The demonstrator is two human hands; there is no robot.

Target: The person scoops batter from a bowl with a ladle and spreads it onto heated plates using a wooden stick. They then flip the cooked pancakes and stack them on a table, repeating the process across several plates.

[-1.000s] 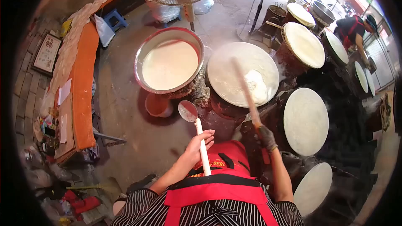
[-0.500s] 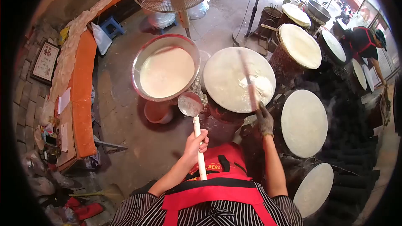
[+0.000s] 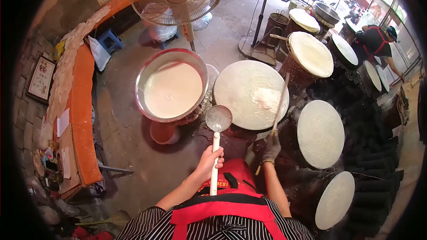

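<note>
**Watch the ladle over the gap — and the stick on the hot griddle**

Your left hand (image 3: 209, 160) is wrapped tight around the white handle of the ladle (image 3: 218, 118), whose bowl hangs level between the batter basin (image 3: 171, 85) at ten o'clock and the round griddle (image 3: 250, 94) at one o'clock. It appears to carry batter. Tilt it here and, as I judge it, the batter lands on the dark stand or the floor rather than on either surface.

Your gloved right hand (image 3: 270, 147) is clenched on the lower end of the wooden spreader stick (image 3: 280, 103), which slants up across the griddle's right edge toward a thicker white patch of batter (image 3: 267, 98). That patch looks unspread — left too long, it may set thick. Push too hard and you could tear the thin sheet around it.

More covered griddles (image 3: 320, 133) sit at three o'clock, close to your right forearm; a wide swing risks brushing them.
</note>
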